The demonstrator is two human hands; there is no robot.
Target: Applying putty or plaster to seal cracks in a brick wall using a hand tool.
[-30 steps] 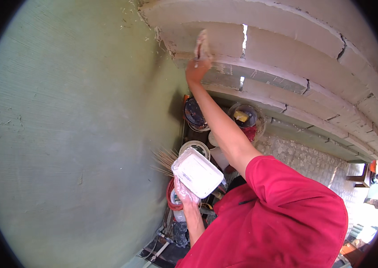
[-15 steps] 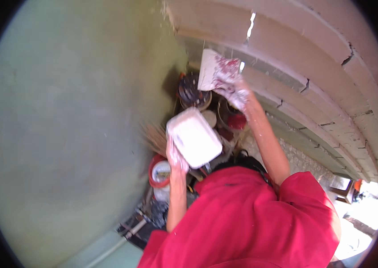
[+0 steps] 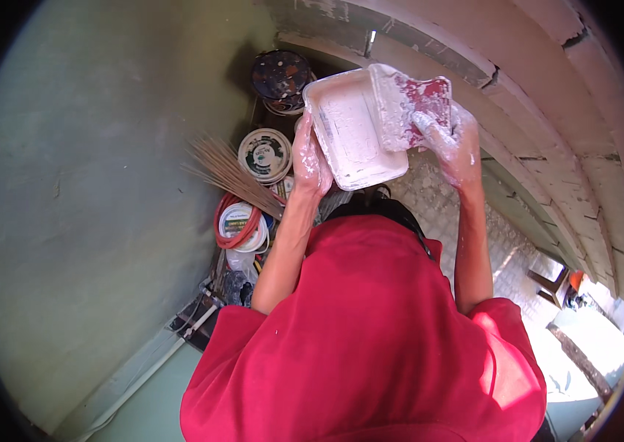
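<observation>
My left hand, smeared with white, grips the left side of a white rectangular plastic tub. White putty coats the tub's inside. My right hand, also caked in white, is closed around a red putty spreader. The spreader's broad blade, mostly covered in putty, lies over the right side of the tub. From this view I cannot tell whether the blade presses on the putty or only rests on the rim.
Along the green wall stand a paint-spattered dark bucket, a lidded white bucket, a bundle of thin sticks and a red hose coil. A plank wall with gaps rises at the right.
My right hand has come down from the plank wall, bringing the spreader to the tub. My left hand has raised the tub and moved it right to meet it.
</observation>
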